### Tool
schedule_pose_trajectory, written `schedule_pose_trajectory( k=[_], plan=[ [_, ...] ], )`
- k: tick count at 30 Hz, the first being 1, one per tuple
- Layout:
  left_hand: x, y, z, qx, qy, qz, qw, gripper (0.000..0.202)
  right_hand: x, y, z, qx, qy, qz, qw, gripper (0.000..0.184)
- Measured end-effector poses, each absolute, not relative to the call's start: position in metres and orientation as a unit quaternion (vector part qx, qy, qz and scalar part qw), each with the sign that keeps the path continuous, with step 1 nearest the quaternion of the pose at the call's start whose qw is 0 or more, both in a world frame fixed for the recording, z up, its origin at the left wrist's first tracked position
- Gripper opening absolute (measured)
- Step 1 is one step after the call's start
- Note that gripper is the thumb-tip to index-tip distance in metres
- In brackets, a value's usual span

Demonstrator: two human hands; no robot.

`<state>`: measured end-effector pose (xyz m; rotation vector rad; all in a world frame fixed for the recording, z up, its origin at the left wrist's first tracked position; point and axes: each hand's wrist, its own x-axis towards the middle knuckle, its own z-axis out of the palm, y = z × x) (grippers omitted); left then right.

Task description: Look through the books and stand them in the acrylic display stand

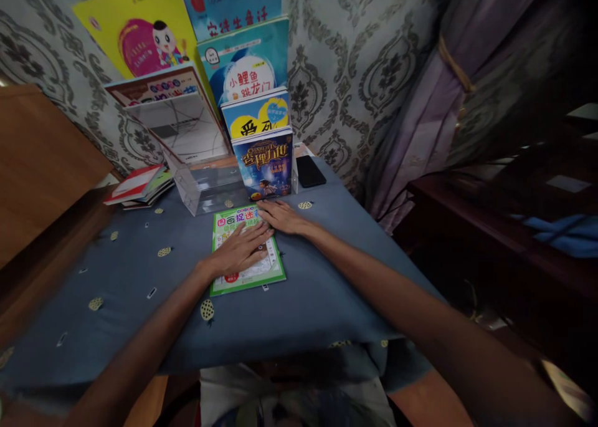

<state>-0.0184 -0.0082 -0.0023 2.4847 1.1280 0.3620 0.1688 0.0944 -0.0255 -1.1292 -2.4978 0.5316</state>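
A thin green-edged children's booklet (228, 278) lies flat on the blue tablecloth (140, 277) in front of me. My left hand (243, 249) rests palm down on its cover, fingers stretched out. My right hand (280, 216) lies flat at the booklet's upper right corner, fingers extended and touching the edge. Just behind both hands stands a tiered clear display stand (205, 190) holding upright books, the nearest a dark fantasy-cover book (263, 164).
A black phone (309, 171) lies right of the stand. A small stack of books (140, 187) sits at the table's far left. Patterned wallpaper is behind, a purple curtain (420, 121) and dark furniture to the right, a wooden panel (42, 159) to the left.
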Motion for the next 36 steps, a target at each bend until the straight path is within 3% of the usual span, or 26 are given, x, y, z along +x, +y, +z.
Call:
schedule_pose_trajectory(
  k=[12,19,22,25,28,32,34,36],
  plan=[
    [-0.009,-0.061,0.006,0.943,0.305,0.009,0.130,0.049,0.170,0.091,-0.024,-0.389,-0.891,0.171,0.159,0.058],
    [-0.010,-0.068,0.008,0.936,0.306,0.059,0.166,0.048,0.169,0.084,-0.021,-0.394,-0.896,0.145,0.142,0.059],
    [-0.024,-0.062,0.004,0.887,0.381,0.163,0.206,0.049,0.170,0.082,-0.023,-0.391,-0.899,0.138,0.140,0.062],
    [-0.046,-0.056,-0.008,0.810,0.516,0.240,0.140,0.048,0.173,0.084,-0.022,-0.383,-0.903,0.131,0.141,0.065],
    [-0.064,-0.055,-0.023,0.771,0.595,0.218,0.059,0.047,0.172,0.079,-0.017,-0.386,-0.903,0.114,0.151,0.061],
    [-0.072,-0.058,-0.033,0.768,0.612,0.185,0.033,0.050,0.147,0.025,-0.009,-0.360,-0.907,0.109,0.188,0.049],
    [-0.073,-0.059,-0.035,0.767,0.614,0.181,0.030,0.052,0.128,-0.021,-0.010,-0.302,-0.921,0.118,0.215,0.055],
    [-0.075,-0.059,-0.035,0.770,0.613,0.178,0.031,0.053,0.113,-0.066,-0.016,-0.243,-0.937,0.131,0.215,0.074]
  ],
)
